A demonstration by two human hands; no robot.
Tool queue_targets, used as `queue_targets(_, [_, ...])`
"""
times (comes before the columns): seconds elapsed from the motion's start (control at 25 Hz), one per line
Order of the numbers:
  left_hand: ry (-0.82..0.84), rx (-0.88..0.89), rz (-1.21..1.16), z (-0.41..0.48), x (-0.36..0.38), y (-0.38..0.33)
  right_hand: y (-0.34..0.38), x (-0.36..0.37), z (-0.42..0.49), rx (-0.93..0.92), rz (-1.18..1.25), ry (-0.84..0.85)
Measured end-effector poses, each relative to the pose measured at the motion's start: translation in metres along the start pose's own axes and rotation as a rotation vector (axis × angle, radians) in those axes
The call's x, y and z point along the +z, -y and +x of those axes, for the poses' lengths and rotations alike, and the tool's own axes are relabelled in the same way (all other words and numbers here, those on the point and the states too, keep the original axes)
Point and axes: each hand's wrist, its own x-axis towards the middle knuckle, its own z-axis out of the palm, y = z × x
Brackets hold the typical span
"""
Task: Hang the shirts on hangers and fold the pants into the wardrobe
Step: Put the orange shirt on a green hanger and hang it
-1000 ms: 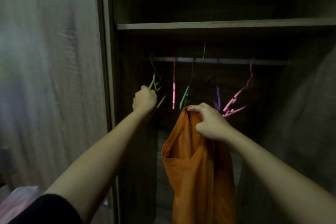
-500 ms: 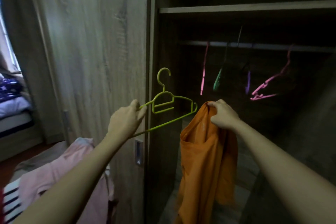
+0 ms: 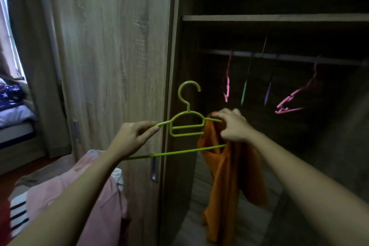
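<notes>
Hanger, seemingly light and stiff, sat pinched in the left hand. The right hand gripped the limp orange shirt by its collar.

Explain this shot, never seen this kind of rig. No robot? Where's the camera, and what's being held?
There is no machine here. A person works with bare hands, and the single picture comes from a wide-angle camera worn on their head. It looks forward and down, so both arms reach in from the bottom edge.

The left hand pinches one shoulder end of a green hanger. The right hand grips the top of an orange shirt, which hangs down, and its fingers meet the hanger's other shoulder.

Behind them is an open wardrobe. Under a shelf, a rail carries several bare coloured hangers, among them a pink hanger.

No table is in view. At the lower left lies a pile of clothes with a pink garment on top. The wardrobe's inside is too dark to read further.
</notes>
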Motion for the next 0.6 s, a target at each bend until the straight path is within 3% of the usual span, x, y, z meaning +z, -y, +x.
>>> queue_targets(0.12, [-0.040,0.028,-0.166,0.000,0.033,-0.012,0.028,-0.014,-0.006,-0.180,-0.139,-0.055])
queue_targets(0.28, [-0.160,0.033,-0.314,0.002,0.038,-0.020,0.009,-0.031,-0.014,-0.364,-0.358,-0.485])
queue_targets(0.36, [-0.220,0.032,-0.055,0.010,0.038,-0.026,-0.001,-0.034,-0.017,-0.439,-0.353,-0.527])
queue_targets(0.44, [-0.412,0.010,0.263,0.010,0.047,-0.032,-0.002,-0.034,-0.020,-0.456,-0.377,-0.567])
queue_targets(0.48, [-0.482,0.046,0.281,0.004,0.056,-0.040,-0.003,-0.035,-0.021,-0.459,-0.379,-0.590])
queue_targets(0.52, [-0.470,0.131,0.261,-0.007,0.070,-0.049,-0.004,-0.036,-0.023,-0.466,-0.368,-0.617])
queue_targets(0.6, [-0.206,0.222,0.241,-0.035,0.105,-0.061,-0.004,-0.043,-0.026,-0.482,-0.331,-0.682])
